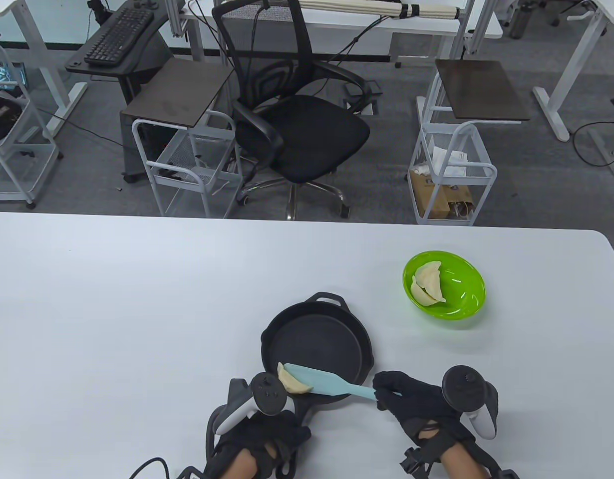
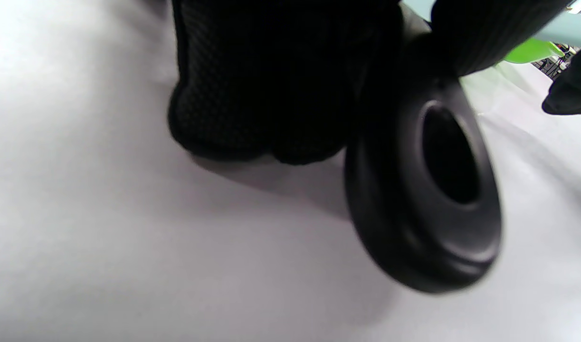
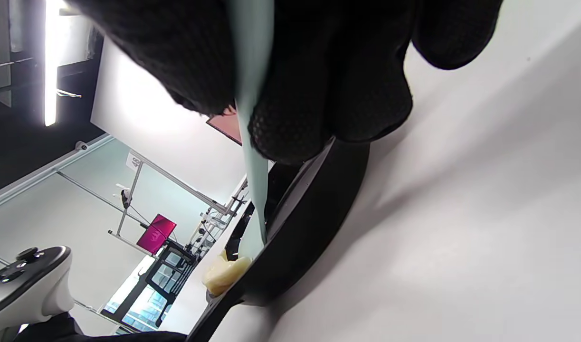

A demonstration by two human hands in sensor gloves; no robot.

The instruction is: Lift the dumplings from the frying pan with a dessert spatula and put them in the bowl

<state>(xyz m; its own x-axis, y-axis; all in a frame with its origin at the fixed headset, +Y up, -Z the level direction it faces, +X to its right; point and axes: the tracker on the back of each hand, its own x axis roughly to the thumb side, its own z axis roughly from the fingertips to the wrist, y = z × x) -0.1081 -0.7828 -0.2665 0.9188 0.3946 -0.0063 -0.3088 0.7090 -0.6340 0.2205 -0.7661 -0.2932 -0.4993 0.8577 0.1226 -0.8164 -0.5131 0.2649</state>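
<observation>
The black frying pan (image 1: pixel 319 337) sits near the table's front edge. One pale dumpling (image 1: pixel 291 383) lies against its near-left rim. The light blue dessert spatula (image 1: pixel 314 377) has its blade touching that dumpling. My right hand (image 1: pixel 387 391) pinches the spatula's handle (image 3: pixel 252 95) just right of the pan. My left hand (image 1: pixel 282 431) curls round the pan's handle, whose ring end (image 2: pixel 442 190) pokes out beside the gloved fingers (image 2: pixel 280 85). The green bowl (image 1: pixel 466 299), to the right and farther back, holds two dumplings (image 1: pixel 429 285).
The white table (image 1: pixel 137 299) stretches wide to the left and behind the pan. Beyond its far edge stand a black office chair (image 1: pixel 297 124) and white wire carts (image 1: pixel 452 164). A cable (image 1: pixel 147 466) trails from my left wrist.
</observation>
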